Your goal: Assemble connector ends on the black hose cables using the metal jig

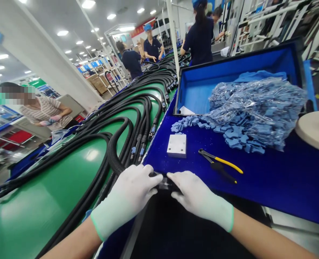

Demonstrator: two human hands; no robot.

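Observation:
Both my hands wear white gloves and meet at the near edge of a blue felt-covered worktable [283,180]. My left hand [131,196] and my right hand [195,196] pinch a small dark part [163,181] between their fingertips; it seems to be the end of a black corrugated cable [113,154], though the join is hidden. A white drilled block [177,145] lies just beyond my fingers. Yellow-handled cutters [221,163] rest to the right of it.
A heap of small blue pads [229,133] and a clear bag of them [256,104] spill from a blue tray [199,86]. Several black cable harnesses [138,108] lie along the green conveyor [41,201] on the left. Other people stand along the line.

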